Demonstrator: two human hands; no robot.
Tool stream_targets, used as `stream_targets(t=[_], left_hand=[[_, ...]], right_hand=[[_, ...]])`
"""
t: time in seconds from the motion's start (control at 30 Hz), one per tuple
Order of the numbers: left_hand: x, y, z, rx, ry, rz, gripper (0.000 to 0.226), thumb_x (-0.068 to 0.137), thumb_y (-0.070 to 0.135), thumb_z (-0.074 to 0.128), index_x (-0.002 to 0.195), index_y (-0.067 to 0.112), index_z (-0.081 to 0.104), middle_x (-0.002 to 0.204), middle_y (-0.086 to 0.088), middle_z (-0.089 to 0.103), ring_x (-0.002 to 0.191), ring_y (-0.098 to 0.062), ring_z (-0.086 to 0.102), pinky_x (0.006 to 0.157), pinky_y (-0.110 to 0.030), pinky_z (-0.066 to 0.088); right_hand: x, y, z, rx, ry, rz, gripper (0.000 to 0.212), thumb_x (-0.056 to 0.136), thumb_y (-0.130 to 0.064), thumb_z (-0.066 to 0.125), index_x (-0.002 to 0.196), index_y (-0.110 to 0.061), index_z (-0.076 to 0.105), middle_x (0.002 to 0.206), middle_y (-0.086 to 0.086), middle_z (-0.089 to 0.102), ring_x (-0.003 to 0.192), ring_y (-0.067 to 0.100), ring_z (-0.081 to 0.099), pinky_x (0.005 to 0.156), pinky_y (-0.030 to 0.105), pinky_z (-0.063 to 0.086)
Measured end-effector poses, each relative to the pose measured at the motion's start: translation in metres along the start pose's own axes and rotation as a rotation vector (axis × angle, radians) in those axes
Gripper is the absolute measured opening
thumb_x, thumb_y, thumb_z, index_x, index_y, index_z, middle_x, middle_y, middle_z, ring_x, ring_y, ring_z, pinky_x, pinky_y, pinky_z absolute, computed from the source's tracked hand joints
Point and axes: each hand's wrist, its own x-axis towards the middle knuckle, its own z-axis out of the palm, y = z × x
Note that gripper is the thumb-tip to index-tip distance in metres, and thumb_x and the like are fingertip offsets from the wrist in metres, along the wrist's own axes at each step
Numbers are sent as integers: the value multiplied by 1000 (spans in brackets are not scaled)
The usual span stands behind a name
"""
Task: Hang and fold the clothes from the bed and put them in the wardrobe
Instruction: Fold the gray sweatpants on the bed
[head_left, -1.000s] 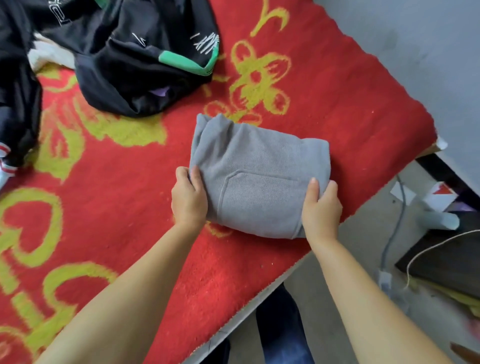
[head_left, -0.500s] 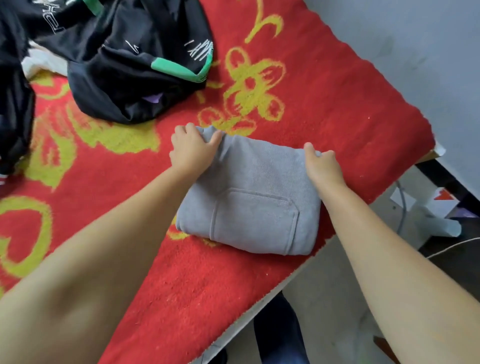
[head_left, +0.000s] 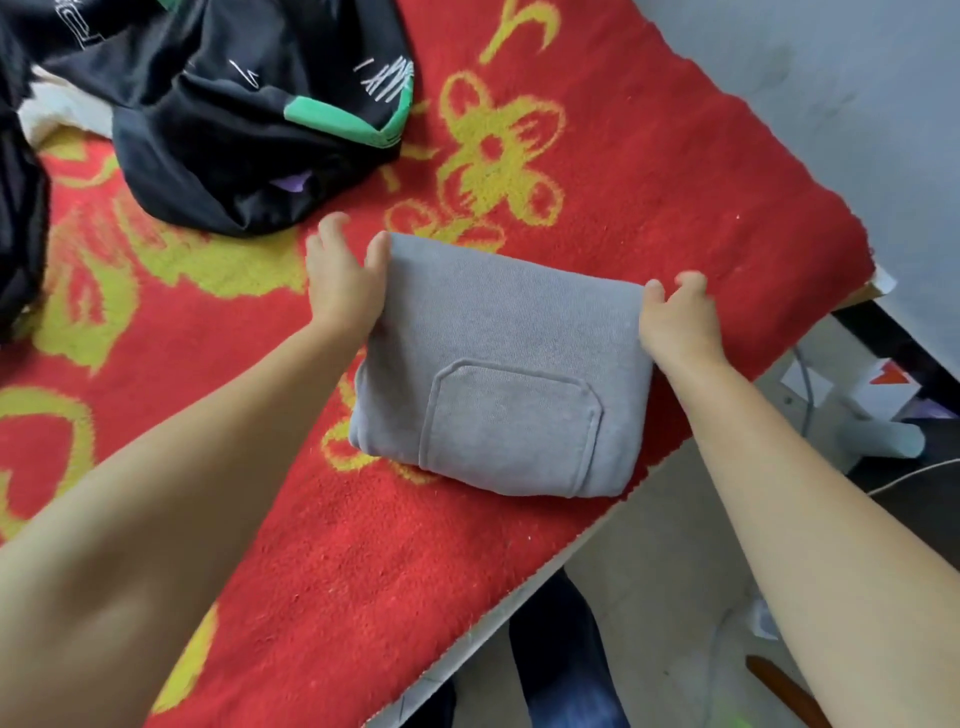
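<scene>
Head view, folded garment: a grey fleece garment (head_left: 498, 384) lies folded into a compact rectangle on the red blanket (head_left: 649, 171), near the bed's edge, its patch pocket facing up.
Left hand: the left hand (head_left: 340, 280) is at the far left corner of the fold, thumb on the fabric, fingers spread loosely beside it.
Right hand: the right hand (head_left: 678, 317) is at the far right corner, thumb on the top edge; the curled fingers seem to rest behind the edge, though whether they pinch it I cannot tell.
Other clothes: a black garment with green trim (head_left: 249, 130) lies crumpled further up the blanket, apart from the grey one.
Floor: papers (head_left: 883, 384) and a cable (head_left: 904, 475) lie beside the bed.
</scene>
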Motion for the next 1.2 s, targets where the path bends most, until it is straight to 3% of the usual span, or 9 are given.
stream_targets(t=[0.07,0.13,0.2,0.33,0.43,0.57,0.77,0.93,1.2], left_hand=[[-36,6,-20,197,43,503,56,91,35,50,138,8,39,141,-17,44,133,-30,35,112,-45,21],[-94,3,-24,313,-101,938,66,84,42,51,141,12,34,145,-17,42,137,-29,31,112,-55,16],[-144,-23,-12,482,-271,1117,81,75,45,61,145,17,31,150,-16,36,140,-28,28,111,-58,19],[-164,-63,6,685,-213,1021,75,82,15,47,151,24,20,156,-15,20,143,-29,25,109,-58,24],[-152,-54,13,707,-163,994,63,86,11,33,148,22,26,153,-17,29,140,-35,31,104,-63,28],[-138,-36,13,766,-218,967,64,81,15,43,144,19,32,145,-19,42,130,-43,43,93,-68,39],[-113,24,-19,711,-370,850,60,64,9,77,122,17,59,110,-8,63,93,-34,65,67,-40,54],[-115,92,-96,740,-295,762,51,90,11,52,138,19,36,129,-2,51,114,-27,53,86,-38,45],[-165,109,-239,711,-122,568,49,88,10,53,135,19,42,124,-3,53,112,-29,54,83,-41,45]], right_hand=[[-38,4,-17,-165,141,-318,54,98,-30,37,145,-4,31,148,19,36,139,36,29,113,50,21],[-98,8,-8,-229,192,-633,60,89,-28,41,144,-5,35,150,17,35,142,35,25,113,58,13],[-153,25,23,-408,101,-815,73,78,-30,58,144,-9,35,151,17,34,142,35,25,111,65,14],[-180,58,73,-679,-120,-713,110,59,-28,86,149,-22,23,157,16,22,144,39,21,110,68,12],[-164,51,82,-696,-70,-672,103,71,-22,76,152,-28,12,159,15,14,145,40,13,111,68,4],[-146,30,73,-761,-95,-667,96,87,-20,59,150,-28,-12,160,13,-8,146,38,-8,110,67,-7],[-127,-24,6,-687,-191,-647,66,94,-7,43,150,-31,17,154,0,30,143,31,23,112,60,13],[-145,-78,-72,-679,-141,-760,61,85,-10,59,139,-30,37,137,-1,50,126,27,46,101,51,29],[-230,-151,-142,-687,-90,-1121,55,87,-12,56,136,-30,39,135,-2,51,126,26,44,103,55,26]])
